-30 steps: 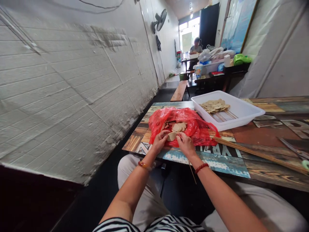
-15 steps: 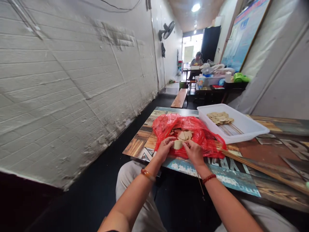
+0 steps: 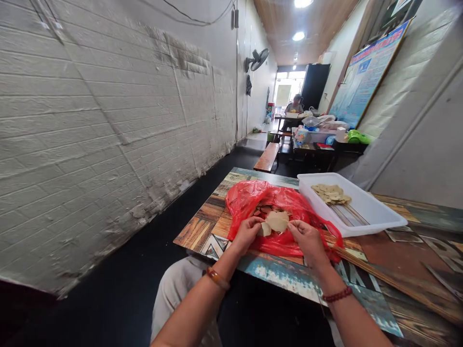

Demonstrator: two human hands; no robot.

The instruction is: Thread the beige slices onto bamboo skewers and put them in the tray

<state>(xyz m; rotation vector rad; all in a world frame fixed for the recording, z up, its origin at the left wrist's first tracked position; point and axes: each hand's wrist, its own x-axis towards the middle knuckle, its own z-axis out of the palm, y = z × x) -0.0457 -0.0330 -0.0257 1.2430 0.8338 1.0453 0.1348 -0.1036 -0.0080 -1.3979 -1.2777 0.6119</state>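
My left hand (image 3: pixel 249 233) pinches a thin, pale, round-edged slice (image 3: pixel 265 229) between thumb and fingers; the food's kind is unclear. Close by on the right, my right hand (image 3: pixel 307 239) has its fingertips pressed together on a thin skewer, mostly hidden by the hand and forearm. Both hands are over an open red plastic bag (image 3: pixel 244 195) on the table. Inside the bag lie more slices, with a broad pale one (image 3: pixel 278 220) on top, between my hands, and darker ones behind it.
A white plastic tray (image 3: pixel 383 219) at the right holds skewered slices (image 3: pixel 331 194). Long thin sticks (image 3: pixel 376 272) lie on the patterned table (image 3: pixel 195 226). A knife-like blade (image 3: pixel 439 279) is at far right. Beyond stand a bench (image 3: pixel 266 157), a loaded table and a seated person (image 3: pixel 294 107).
My hands have moved apart, the right one shifting rightward. The slice that was between both hands is now at my left fingertips. The view has tilted slightly upward.
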